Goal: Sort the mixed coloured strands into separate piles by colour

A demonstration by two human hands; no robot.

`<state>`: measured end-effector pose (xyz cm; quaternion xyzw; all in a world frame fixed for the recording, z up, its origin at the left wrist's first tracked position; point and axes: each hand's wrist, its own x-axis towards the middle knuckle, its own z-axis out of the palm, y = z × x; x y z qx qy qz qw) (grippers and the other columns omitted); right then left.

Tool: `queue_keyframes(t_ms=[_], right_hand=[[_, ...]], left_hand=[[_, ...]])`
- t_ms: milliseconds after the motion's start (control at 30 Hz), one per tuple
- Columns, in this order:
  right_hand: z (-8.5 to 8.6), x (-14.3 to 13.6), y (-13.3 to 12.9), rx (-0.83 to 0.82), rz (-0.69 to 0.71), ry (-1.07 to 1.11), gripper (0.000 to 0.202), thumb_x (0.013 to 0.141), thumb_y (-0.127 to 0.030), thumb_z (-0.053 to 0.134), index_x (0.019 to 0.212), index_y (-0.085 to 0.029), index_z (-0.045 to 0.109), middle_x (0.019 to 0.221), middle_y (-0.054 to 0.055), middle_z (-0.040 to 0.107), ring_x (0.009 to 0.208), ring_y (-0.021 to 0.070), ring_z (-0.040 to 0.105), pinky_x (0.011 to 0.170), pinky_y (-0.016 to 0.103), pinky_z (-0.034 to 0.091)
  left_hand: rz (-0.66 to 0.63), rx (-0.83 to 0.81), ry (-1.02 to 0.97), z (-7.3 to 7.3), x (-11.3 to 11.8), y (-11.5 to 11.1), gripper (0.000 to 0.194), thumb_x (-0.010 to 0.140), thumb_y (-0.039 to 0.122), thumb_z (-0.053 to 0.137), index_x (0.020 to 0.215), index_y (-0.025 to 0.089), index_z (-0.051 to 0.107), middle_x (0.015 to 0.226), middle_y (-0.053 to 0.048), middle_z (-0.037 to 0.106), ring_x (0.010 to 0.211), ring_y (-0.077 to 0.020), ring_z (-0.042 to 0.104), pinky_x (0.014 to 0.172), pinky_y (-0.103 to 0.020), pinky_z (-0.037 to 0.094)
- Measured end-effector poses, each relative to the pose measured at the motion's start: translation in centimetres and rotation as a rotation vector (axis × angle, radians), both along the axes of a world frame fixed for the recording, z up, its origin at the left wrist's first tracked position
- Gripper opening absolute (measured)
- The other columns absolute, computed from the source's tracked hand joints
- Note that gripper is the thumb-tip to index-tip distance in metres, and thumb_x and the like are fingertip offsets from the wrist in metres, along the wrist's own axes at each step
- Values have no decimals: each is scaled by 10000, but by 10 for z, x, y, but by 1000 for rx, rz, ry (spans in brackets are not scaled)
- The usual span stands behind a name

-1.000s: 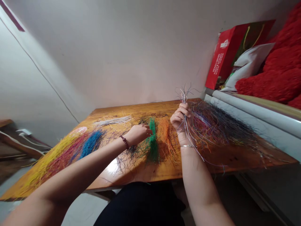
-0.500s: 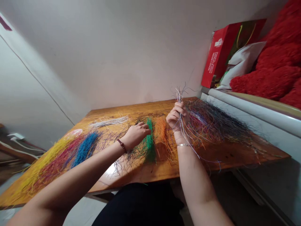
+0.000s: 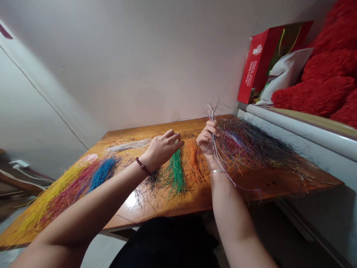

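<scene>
Many strands (image 3: 212, 116) in right fist (image 3: 208, 137), left (image 3: 161, 149) half-curled

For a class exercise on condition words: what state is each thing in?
Right hand, closed around pale strands
Left hand, curled; grip unclear
Green strands, loosely bunched
Orange strands, loosely bunched
Blue strands, loosely bunched
Yellow strands, spread out
Dark strands at right, tangled
Red bag, standing

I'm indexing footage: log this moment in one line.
left hand: at far end of green strands, grip unclear; right hand: clasping mixed strands; beside green strands: orange strands
</scene>
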<state>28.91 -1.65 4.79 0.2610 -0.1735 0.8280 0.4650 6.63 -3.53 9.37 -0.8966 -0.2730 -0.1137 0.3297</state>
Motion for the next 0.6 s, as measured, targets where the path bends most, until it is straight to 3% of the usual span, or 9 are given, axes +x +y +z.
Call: queue_keyframes(t_ms=[133,233,333,400,467,600], right_hand=[[-5,-1,8,99,-65,44,371,959,-481,459,756,-181,540,559,-71,463,438,73,369,491,213,346],[-5,-6,10,174,-106,70,287,965,-365,410,732,-224,498,509,-93,408,414,89,276,479,218,282],[-6,-11,12,316,-240,66,204,950,-272,415,756,-232,464,519,-99,383,418,93,232,472,219,260],[-8,-12,14,347,-316,57,171,948,-234,426,778,-231,436,533,-107,388,418,84,229,462,200,258],[-11,-11,17,319,-314,73,170,956,-215,423,787,-226,404,550,-115,411,417,67,242,455,172,263],[-12,-11,18,387,-251,146,224,993,-208,303,772,-222,336,604,-114,438,443,43,283,492,133,287]], left_hand=[[-17,-46,-21,-8,15,11,247,961,146,460,1077,276,635,1131,-13,609,979,-192,482,514,-238,330],[-2,-121,-41,-24,28,27,218,967,206,482,1085,298,641,1136,-13,607,980,-190,488,552,-229,361],[32,-213,-40,-40,32,46,256,935,327,565,1185,320,624,1160,-40,598,1041,-216,486,642,-238,422],[73,-260,-57,-45,26,54,346,912,366,599,1256,325,592,1165,-55,596,1072,-227,485,704,-253,448],[110,-305,-75,-44,14,55,312,920,366,583,1227,312,615,1139,-57,604,1069,-223,496,739,-261,455],[77,-448,-64,-36,-14,36,219,933,407,552,1084,311,678,1054,-33,629,1016,-203,539,767,-267,454]])
